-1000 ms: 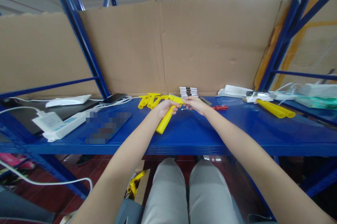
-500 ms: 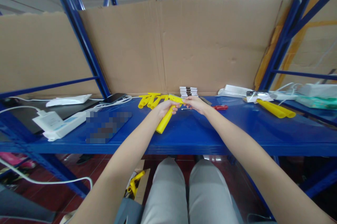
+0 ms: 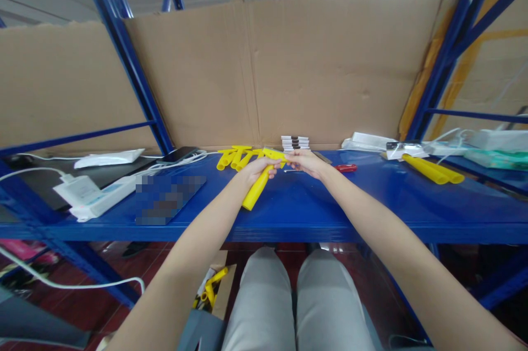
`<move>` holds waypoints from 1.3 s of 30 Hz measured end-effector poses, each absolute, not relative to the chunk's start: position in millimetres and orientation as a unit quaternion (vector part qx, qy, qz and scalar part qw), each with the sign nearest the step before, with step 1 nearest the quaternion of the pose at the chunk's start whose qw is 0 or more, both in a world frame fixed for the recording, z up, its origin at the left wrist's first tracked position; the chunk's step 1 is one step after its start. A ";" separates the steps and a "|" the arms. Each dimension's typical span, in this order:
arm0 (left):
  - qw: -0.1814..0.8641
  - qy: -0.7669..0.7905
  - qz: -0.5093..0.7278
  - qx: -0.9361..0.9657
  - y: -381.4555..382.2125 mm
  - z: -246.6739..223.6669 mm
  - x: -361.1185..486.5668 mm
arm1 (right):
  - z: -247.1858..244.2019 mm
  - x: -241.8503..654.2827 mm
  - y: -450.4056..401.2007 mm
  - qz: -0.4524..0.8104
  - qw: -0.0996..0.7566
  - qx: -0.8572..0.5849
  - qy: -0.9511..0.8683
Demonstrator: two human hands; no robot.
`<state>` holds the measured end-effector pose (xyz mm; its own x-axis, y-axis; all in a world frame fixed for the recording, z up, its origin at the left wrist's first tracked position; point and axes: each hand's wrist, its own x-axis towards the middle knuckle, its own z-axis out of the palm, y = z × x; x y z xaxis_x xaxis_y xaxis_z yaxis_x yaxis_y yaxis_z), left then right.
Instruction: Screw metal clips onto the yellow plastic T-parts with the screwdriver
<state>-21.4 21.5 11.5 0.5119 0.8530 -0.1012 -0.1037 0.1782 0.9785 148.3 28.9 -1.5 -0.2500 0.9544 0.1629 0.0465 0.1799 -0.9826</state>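
My left hand [image 3: 260, 168] is closed round a yellow scraper-like tool [image 3: 254, 191] near its head, with the handle pointing down towards the front edge of the blue shelf [image 3: 313, 208]. The fingers of my right hand [image 3: 304, 162] are pinched at the right end of the tool's head; any small part between them is too small to make out. Behind my left hand lie several similar yellow tools [image 3: 236, 157]. A stack of small white packs [image 3: 295, 143] is behind my right hand, and a red-handled screwdriver [image 3: 345, 168] lies right of it.
Two yellow handles [image 3: 433, 170] lie on the right. A white power strip [image 3: 103, 199], cables and a dark phone [image 3: 181, 153] are on the left. Cardboard [image 3: 330, 70] stands along the back. Below the shelf, a box [image 3: 225, 290] holds yellow parts.
The yellow tool's handle end has swung very slightly left. Both hands keep nearly the same place and hold.
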 end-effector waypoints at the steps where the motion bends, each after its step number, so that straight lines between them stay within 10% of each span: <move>1: 0.686 0.345 0.350 0.537 22.5 11.2 -21.5 | -1.8 148.0 28.9 0.489 0.458 -0.408 -0.620; 13: 0.702 0.356 0.388 0.480 28.7 10.2 -20.5 | 10.7 184.2 58.1 0.192 0.523 -0.530 -0.640; 21: 0.678 0.356 0.440 0.469 27.3 11.6 -19.2 | 15.5 267.6 56.6 -0.005 0.151 -0.592 -0.792; 26: 0.666 0.378 0.446 0.464 23.9 15.6 -17.1 | 2.9 288.1 48.7 0.002 0.070 -0.598 -0.798; 39: 0.666 0.372 0.468 0.445 33.3 8.2 -21.2 | -24.7 269.3 47.5 -0.024 0.141 -0.550 -0.823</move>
<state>-21.2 33.3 8.2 0.2839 0.9556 -0.0787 -0.2922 0.1643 0.9421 269.3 47.5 -24.7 -0.3558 0.8983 0.2579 0.9118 0.3942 -0.1151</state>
